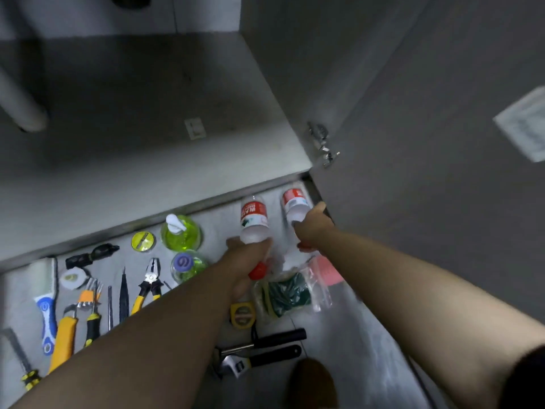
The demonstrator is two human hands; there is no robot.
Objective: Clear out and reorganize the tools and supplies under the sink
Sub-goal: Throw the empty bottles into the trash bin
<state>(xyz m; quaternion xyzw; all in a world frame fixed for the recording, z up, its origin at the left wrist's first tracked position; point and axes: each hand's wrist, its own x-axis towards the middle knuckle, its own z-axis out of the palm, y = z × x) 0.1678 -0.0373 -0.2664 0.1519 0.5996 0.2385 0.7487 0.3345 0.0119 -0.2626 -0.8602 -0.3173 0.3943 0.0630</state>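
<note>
Your left forearm (pixel 147 335) was bare along all of its visible length, from the near left corner out to the left hand (pixel 244 261), which was bare too. Your right forearm (pixel 398 278) and right hand (pixel 312 228) were likewise uncovered. At the near right edge the hem of a dark sleeve (pixel 530 379) showed, blurred, on the upper arm.

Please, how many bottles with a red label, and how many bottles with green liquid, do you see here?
Red-label bottles: 2
Green-liquid bottles: 2
Total: 4
</note>
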